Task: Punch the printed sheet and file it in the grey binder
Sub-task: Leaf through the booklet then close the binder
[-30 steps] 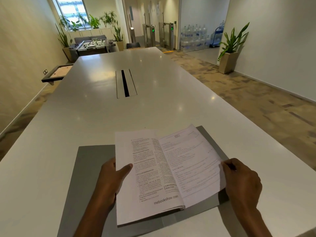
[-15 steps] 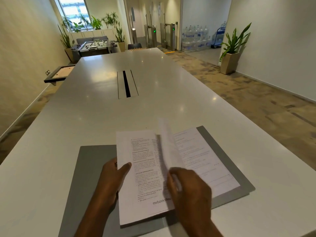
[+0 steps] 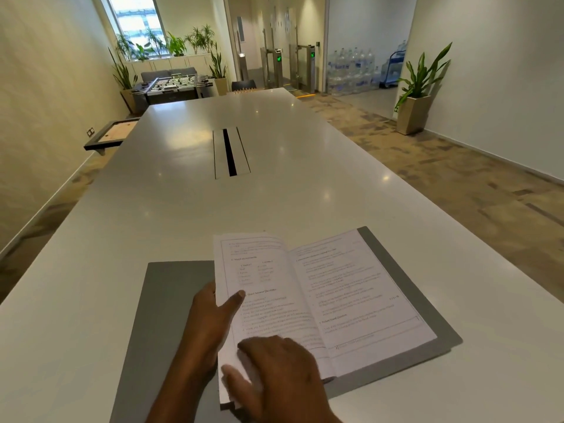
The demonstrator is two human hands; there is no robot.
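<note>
The grey binder (image 3: 171, 297) lies open and flat on the white table (image 3: 274, 196) near its front edge. A stack of printed sheets (image 3: 345, 294) is spread open inside it like a book. My left hand (image 3: 210, 325) grips the left-hand pile at its outer edge, thumb on top of the page. My right hand (image 3: 274, 374) lies on the lower part of the left page with fingers spread flat, pressing the turned sheet down. No punch is in view.
A cable slot (image 3: 229, 152) is set into the middle of the table. A potted plant (image 3: 416, 96) stands by the right wall, a football table (image 3: 174, 83) and more plants at the far end, and water bottles (image 3: 351, 71) behind glass.
My right hand took a sheet from the right side, carried it over to the left pile and now presses it flat. A new page spread shows. My left hand kept its grip.
</note>
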